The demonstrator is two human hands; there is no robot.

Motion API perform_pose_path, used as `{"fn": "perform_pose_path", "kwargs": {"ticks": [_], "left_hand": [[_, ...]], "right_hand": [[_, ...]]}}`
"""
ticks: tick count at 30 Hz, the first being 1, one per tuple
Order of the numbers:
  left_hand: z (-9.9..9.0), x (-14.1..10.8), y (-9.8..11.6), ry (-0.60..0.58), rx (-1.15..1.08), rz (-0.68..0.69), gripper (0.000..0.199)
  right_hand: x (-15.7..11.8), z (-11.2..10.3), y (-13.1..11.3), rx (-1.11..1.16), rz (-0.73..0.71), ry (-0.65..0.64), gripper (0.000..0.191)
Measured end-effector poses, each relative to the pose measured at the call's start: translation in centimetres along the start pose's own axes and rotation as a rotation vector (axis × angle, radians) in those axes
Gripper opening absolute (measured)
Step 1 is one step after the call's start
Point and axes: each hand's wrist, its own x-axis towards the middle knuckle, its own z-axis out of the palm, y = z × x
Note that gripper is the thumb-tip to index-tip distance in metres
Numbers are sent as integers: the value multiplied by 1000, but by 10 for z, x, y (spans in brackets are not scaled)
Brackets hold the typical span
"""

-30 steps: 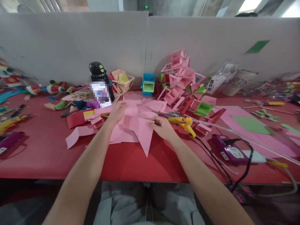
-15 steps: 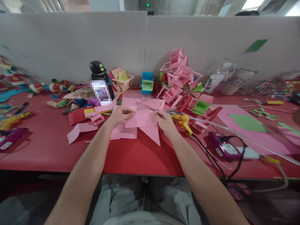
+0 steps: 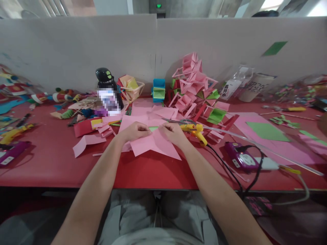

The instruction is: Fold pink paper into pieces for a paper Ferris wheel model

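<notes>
Folded pink paper point(image 3: 150, 145) is pinched by the left hand point(image 3: 135, 132) and the right hand point(image 3: 172, 132) above the red counter point(image 3: 155, 173). A black lidded bottle point(image 3: 106, 81), a clear plastic bottle point(image 3: 238, 82) and a pale cup with dark writing point(image 3: 257, 87) are set farther back; their insides cannot be made out.

The person's left hand point(image 3: 135, 132), right hand point(image 3: 172, 133) and slim forearms point(image 3: 93, 182) are bare; grey trousers point(image 3: 130, 212), loose and creased, show seams along the thighs, with paler grey cloth point(image 3: 158, 236) at the waist
</notes>
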Motion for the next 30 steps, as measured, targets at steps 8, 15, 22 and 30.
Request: {"fn": "perform_pose_path", "kwargs": {"ticks": [8,15,22,30], "left_hand": [[11,0,2,-56,-87,3,26],[2,13,-13,468,-70,91,31],[10,14,-7,534,-250,84,27],[31,11,6,347,-263,186,32]], "right_hand": [[1,3,3,-97,-100,-6,38],[2,-4,11,-287,-309,494,31],[0,-1,5,-245,-333,514,23],[3,1,7,-101,-99,439,37]]}}
